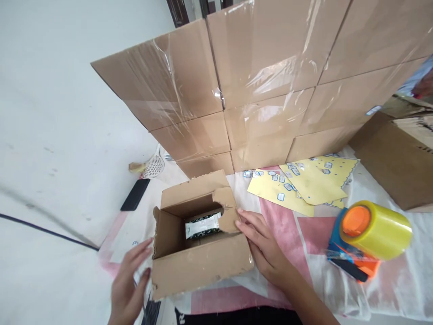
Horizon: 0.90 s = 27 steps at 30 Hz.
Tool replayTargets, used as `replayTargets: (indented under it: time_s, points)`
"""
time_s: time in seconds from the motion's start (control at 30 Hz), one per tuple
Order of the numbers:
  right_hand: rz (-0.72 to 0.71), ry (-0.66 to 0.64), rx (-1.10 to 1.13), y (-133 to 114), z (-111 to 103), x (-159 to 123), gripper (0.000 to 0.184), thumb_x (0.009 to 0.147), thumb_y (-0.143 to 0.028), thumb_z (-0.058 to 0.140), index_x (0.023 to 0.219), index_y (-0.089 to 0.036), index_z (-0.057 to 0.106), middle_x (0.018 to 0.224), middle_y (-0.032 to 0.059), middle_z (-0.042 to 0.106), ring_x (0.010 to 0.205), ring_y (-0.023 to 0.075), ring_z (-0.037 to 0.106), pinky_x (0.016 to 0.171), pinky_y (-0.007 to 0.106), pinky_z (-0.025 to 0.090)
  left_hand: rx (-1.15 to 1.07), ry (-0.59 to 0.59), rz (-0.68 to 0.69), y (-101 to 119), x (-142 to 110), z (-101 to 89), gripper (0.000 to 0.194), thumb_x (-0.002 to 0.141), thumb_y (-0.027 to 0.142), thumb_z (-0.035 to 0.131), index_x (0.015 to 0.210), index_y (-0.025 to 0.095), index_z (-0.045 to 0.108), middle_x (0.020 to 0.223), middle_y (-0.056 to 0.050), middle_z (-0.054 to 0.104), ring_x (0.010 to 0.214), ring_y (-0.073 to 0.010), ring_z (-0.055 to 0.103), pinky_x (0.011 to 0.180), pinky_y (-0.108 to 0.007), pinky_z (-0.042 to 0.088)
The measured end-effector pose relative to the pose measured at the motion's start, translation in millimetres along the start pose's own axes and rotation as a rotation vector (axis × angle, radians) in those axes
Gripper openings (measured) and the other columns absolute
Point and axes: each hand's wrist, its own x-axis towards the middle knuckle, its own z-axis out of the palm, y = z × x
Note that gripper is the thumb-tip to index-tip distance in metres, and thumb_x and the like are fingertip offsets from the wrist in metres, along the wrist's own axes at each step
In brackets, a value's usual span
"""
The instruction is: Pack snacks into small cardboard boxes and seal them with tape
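A small cardboard box [203,268] with its flaps up stands in front of me on a pink and white cloth. Inside it lies a flat white packet with dark patterned edges [203,226]. My right hand [265,246] rests at the box's right side, its fingertips on the bent right flap [227,211]. At the left side my left hand [130,280] has its fingers apart, close to the torn left flap [155,230]; whether it touches the cardboard I cannot tell. The box's front wall hides part of its floor.
A large taped cardboard panel [267,108] rises behind the box. To the right lie yellow sheets with small stickers [304,185] and a tape dispenser with a yellow roll [382,230]. A bigger carton [395,162] stands far right. A black phone-like slab [135,195] lies left, beside the wall.
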Motion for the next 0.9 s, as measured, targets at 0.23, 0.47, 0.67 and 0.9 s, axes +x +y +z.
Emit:
replayTargets:
  time_s: [0.23, 0.47, 0.67, 0.9]
  points:
    - [0.173, 0.159, 0.068, -24.2, -3.5, 53.6, 0.030, 0.102, -0.023, 0.043, 0.121, -0.032, 0.064, 0.148, 0.0041, 0.053, 0.139, 0.0266, 0.045, 0.114, 0.052, 0.041, -0.245, 0.064, -0.071, 17.8, 7.1, 35.0, 0.016, 0.087, 0.047, 0.060, 0.099, 0.039, 0.067, 0.136, -0.003, 0.056, 0.132, -0.0354, 0.052, 0.108, -0.056, 0.047]
    - [0.373, 0.360, 0.558, -10.2, 14.9, 115.6, 0.035, 0.099, -0.042, 0.050, 0.123, -0.024, 0.067, 0.086, 0.0035, 0.073, 0.110, 0.0254, 0.064, 0.107, 0.047, 0.046, -0.322, 0.191, -0.437, 58.3, 43.8, 61.1, 0.034, 0.090, 0.043, 0.058, 0.124, 0.039, 0.054, 0.133, -0.003, 0.056, 0.133, -0.0308, 0.049, 0.114, -0.047, 0.041]
    - [0.193, 0.359, 0.409, -1.5, 16.2, 101.0, 0.028, 0.100, -0.034, 0.048, 0.101, -0.024, 0.073, 0.067, 0.0013, 0.068, 0.106, 0.0240, 0.064, 0.106, 0.043, 0.043, -0.024, 0.330, -0.206, 84.7, 41.2, 59.5, 0.049, 0.093, 0.034, 0.057, 0.139, 0.042, 0.045, 0.147, -0.008, 0.045, 0.136, -0.0320, 0.047, 0.107, -0.052, 0.046]
    - [0.126, 0.530, 0.105, -22.1, -19.1, 68.2, 0.022, 0.097, -0.033, 0.055, 0.104, -0.026, 0.074, 0.099, 0.0054, 0.077, 0.119, 0.0273, 0.063, 0.107, 0.051, 0.044, 0.410, -0.114, 0.316, 138.5, 39.2, 68.4, 0.051, 0.097, 0.032, 0.054, 0.147, 0.025, 0.047, 0.151, -0.003, 0.056, 0.136, -0.0253, 0.052, 0.116, -0.045, 0.028]
